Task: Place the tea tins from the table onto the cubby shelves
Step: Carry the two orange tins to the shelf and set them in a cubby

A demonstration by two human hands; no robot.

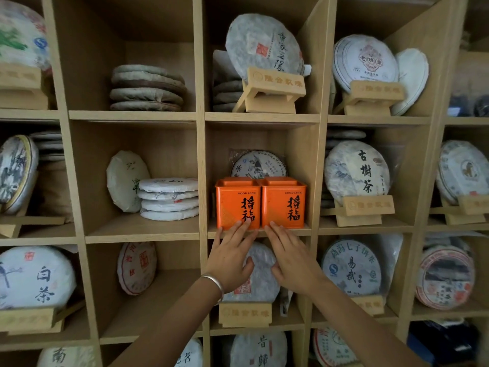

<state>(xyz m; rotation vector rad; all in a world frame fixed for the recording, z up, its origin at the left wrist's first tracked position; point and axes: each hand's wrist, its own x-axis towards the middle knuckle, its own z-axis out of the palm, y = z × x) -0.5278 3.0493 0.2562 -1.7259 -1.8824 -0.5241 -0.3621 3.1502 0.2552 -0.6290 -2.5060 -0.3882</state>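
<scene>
Wooden cubby shelves lined with paper-wrapped tea cakes fill the frame; two orange tea tins stand upright side by side, touching, at the front edge of a middle cubby, a tea cake behind them; the left hand and right hand hold nothing, fingers straight, tips against the tins' lower fronts; these two look placed, perhaps needing a final nudge; the table is out of view, so any remaining tins cannot be judged.
</scene>
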